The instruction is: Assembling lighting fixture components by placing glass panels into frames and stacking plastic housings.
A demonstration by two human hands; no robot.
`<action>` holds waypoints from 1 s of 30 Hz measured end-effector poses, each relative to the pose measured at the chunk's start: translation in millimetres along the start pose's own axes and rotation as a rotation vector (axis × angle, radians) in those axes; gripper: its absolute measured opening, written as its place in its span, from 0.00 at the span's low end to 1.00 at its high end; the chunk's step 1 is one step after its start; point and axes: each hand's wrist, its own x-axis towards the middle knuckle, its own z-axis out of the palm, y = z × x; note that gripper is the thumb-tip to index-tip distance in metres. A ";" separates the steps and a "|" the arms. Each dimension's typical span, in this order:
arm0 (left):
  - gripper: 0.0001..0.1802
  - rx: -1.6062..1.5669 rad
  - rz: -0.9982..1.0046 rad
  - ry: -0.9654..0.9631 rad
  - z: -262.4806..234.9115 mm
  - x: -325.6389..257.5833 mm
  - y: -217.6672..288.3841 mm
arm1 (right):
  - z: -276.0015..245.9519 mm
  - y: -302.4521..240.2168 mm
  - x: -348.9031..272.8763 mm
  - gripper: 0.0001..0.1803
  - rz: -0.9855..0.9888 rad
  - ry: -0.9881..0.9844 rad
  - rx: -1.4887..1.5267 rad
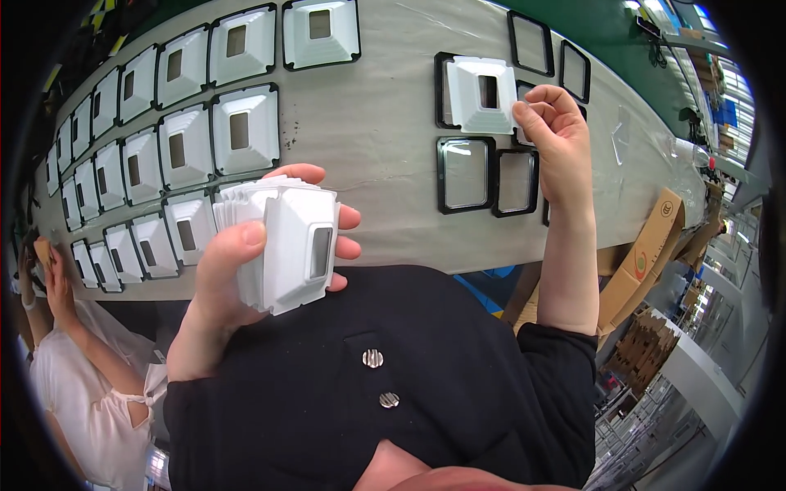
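Observation:
My left hand (219,266) is wrapped round a stack of white plastic covers (282,245), each a sloped, pyramid-like shell with a rectangular window. The thumb presses on the near side and the fingers curl round the far side. Farther right, the thumb and forefinger of my right hand (558,135) pinch the right edge of a single white cover (463,102). That cover lies slightly tilted over a black rectangular frame (442,92), whose left edge shows. Just below it are two more black frames with clear panes (466,208); another frame is partly hidden behind my right hand.
Rows of white covers set in black frames (238,155) fill the table's left side. More bare frames (530,42) lie at the far right. A cardboard box (651,245) stands by the right edge. At lower left another person's arm (102,352) reaches toward the table (377,164).

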 end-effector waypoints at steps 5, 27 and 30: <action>0.46 -0.031 -0.033 0.046 2.9 1.9 4.8 | 7.9 1.6 2.7 0.08 0.015 0.004 -0.060; 0.45 0.031 0.016 0.043 0.8 -4.0 4.2 | 35.9 -6.4 0.2 0.20 -0.582 -0.114 -0.825; 0.46 0.046 0.015 0.037 0.4 -6.7 4.0 | 54.7 -10.9 -5.1 0.19 -0.603 -0.165 -0.812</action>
